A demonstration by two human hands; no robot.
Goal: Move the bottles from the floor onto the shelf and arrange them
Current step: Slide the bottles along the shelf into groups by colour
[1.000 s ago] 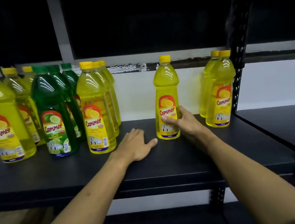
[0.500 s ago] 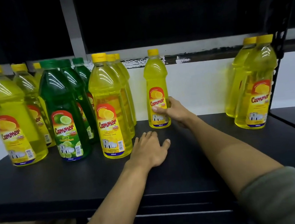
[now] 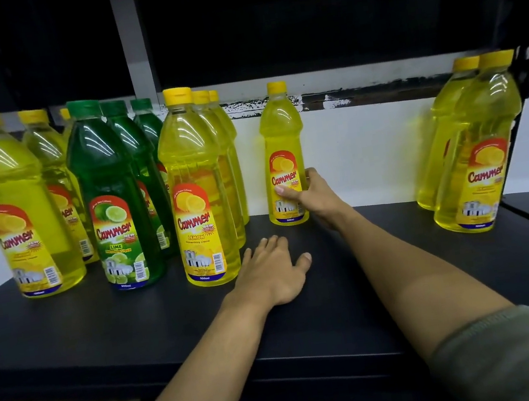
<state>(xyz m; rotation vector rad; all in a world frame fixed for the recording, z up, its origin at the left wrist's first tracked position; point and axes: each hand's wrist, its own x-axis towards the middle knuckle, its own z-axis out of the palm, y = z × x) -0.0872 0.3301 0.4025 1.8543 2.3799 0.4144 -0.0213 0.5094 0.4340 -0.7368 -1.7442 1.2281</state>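
Lemon bottle (image 3: pixel 283 163) gripped low by right hand (image 3: pixel 318 194), at shelf (image 3: pixel 356 306) rear; left hand (image 3: pixel 275 272) flat, empty. Next: slide toward 9 o'clock, joining yellow row (image 3: pixel 198 189).

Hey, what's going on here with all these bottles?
A person is stocking a black shelf with dish liquid. Their right hand grips a lone yellow bottle standing upright near the back wall, while the left hand rests flat on the shelf in front of it. To the left stand rows of yellow bottles and a row of green lime bottles. Two more yellow ones stand at the right end.
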